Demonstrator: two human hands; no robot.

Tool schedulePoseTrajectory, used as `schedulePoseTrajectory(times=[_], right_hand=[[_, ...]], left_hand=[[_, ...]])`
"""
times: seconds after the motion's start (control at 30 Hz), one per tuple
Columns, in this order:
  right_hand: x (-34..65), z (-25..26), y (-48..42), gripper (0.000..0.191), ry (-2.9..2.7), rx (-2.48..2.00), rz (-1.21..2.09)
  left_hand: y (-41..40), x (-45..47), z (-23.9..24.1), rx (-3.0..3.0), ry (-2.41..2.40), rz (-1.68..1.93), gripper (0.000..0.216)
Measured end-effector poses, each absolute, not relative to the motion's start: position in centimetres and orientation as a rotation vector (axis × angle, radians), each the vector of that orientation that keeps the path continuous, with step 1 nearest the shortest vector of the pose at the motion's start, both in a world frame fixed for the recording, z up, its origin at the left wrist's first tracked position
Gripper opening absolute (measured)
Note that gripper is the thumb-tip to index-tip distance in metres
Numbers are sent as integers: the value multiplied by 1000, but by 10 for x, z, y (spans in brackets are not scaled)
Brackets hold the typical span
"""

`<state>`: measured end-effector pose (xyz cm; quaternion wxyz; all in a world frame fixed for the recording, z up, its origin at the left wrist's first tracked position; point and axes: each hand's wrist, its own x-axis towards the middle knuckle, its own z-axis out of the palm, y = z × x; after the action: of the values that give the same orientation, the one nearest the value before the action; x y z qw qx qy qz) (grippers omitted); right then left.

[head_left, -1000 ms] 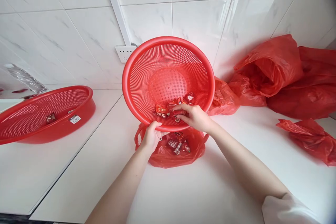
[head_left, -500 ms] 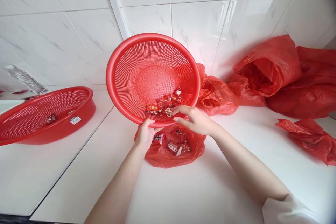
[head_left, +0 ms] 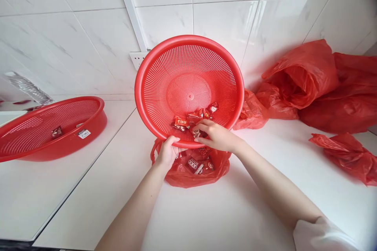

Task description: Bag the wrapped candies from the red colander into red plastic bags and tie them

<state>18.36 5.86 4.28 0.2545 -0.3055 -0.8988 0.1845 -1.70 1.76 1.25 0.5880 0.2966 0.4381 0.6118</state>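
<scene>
Hands are apart: the left hand (head_left: pixel 167 153) clamps the near rim of the tilted red basket (head_left: pixel 188 59), while the right hand (head_left: pixel 217 135) curls about a wrapped sweet (head_left: pixel 196 132) inside; how firmly, I cannot tell. With only the left hand seen on the rim, a slack wrist could tip the basket nearer, sending the loose sweets (head_left: pixel 196 115) over the edge. Some might miss the open red bag (head_left: pixel 188 180) beneath and scatter across the tabletop (head_left: pixel 203 215).

Single head-worn view looked forward and down over both bare forearms (head_left: pixel 135 208), near the tilted, round, red plastic mesh basket (head_left: pixel 190 86), facing a glossy white tiled wall (head_left: pixel 165 21).
</scene>
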Motion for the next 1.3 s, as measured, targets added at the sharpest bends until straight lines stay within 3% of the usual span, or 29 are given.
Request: schedulePoseTrajectory(times=[0.23,0.4,0.53,0.73,0.93,1.13,1.3], right_hand=[[184,44,60,42,-2460,-601,612],[181,43,62,21,-2356,-547,589],[185,52,57,18,-2203,-537,604],[192,69,44,16,-2152,-572,926],[181,69,32,11,-2530,-594,678],[174,60,37,27,-2386,-593,587],[169,39,47,56,-2359,-763,566]], left_hand=[[20,-22,13,692,1001,1410,14],[21,-22,15,697,999,1433,16],[22,-24,16,677,1005,1444,21],[26,-30,12,638,971,1472,21],[27,-32,14,643,951,1495,24],[15,-15,21,694,993,1432,20],[-5,9,18,797,879,1272,25]])
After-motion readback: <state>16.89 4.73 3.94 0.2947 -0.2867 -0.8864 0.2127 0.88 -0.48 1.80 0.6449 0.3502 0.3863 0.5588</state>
